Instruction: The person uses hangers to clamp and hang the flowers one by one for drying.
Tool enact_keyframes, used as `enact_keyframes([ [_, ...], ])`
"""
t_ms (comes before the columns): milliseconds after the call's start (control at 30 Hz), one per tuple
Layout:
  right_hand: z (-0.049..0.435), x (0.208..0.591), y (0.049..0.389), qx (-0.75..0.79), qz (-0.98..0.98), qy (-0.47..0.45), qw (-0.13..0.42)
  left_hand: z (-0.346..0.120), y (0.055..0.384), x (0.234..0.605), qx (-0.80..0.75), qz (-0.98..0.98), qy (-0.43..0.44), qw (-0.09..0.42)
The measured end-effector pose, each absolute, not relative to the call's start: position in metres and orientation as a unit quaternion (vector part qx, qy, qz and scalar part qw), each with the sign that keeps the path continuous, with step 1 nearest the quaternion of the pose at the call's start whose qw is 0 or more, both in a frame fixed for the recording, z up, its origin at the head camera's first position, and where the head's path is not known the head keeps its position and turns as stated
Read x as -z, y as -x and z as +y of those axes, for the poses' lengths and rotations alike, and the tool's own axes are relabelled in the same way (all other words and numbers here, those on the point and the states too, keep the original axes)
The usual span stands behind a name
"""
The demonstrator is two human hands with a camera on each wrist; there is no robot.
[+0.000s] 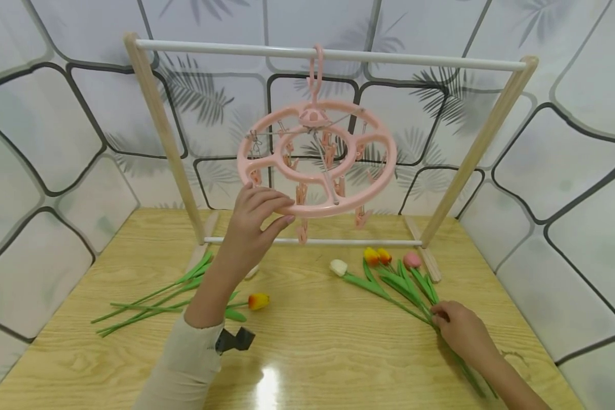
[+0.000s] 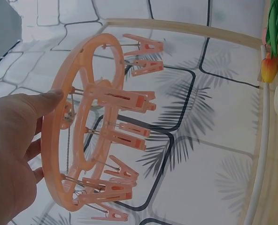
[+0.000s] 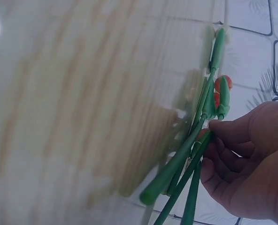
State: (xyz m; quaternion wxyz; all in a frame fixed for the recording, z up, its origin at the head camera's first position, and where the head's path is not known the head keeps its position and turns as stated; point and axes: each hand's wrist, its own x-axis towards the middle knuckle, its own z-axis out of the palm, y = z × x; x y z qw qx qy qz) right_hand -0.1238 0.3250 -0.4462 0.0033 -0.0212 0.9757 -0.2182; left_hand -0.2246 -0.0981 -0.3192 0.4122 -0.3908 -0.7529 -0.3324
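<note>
A round pink clip hanger (image 1: 348, 204) with several dangling clothespins (image 2: 125, 98) hangs by its hook from a white rod. My left hand (image 1: 256, 213) grips its near rim, thumb on one side and fingers on the other. On the right of the table lie several artificial tulips: a white one (image 1: 339, 267), two yellow-red ones (image 1: 372, 256) and a pink one (image 1: 412, 260). My right hand (image 1: 461, 331) pinches a green stem (image 3: 202, 143) among them between thumb and fingers. Which flower that stem belongs to, I cannot tell.
The rod (image 1: 225, 49) spans a wooden stand with slanted legs (image 1: 161, 128) and a low white crossbar (image 1: 359, 242). More tulips lie at the left, a yellow-red bloom (image 1: 258, 301) among them, partly behind my left forearm. Patterned walls enclose the wooden table (image 1: 307, 353).
</note>
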Motion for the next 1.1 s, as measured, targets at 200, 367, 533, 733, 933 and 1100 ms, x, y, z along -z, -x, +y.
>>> enact_keyframes([
  [200, 0.324, 0.444, 0.124, 0.219, 0.975, 0.019, 0.002, -0.099, 0.225, 0.32, 0.333, -0.754, 0.389, 0.41],
  [367, 0.323, 0.443, 0.124, 0.223, 0.975, 0.021, -0.006, -0.098, 0.225, 0.32, 0.333, -0.752, 0.39, 0.414],
  [533, 0.322, 0.442, 0.123, 0.228, 0.973, 0.028, -0.022, -0.098, 0.226, 0.32, 0.327, -0.754, 0.392, 0.414],
  [733, 0.319, 0.444, 0.124, 0.231, 0.971, 0.045, -0.05, -0.098, 0.225, 0.321, 0.327, -0.758, 0.388, 0.41],
  [933, 0.311, 0.439, 0.125, 0.23, 0.969, 0.058, -0.064, -0.098, 0.226, 0.322, 0.331, -0.758, 0.387, 0.409],
  [1100, 0.3, 0.431, 0.127, 0.227, 0.967, 0.081, -0.082, -0.098, 0.225, 0.321, 0.331, -0.758, 0.386, 0.409],
])
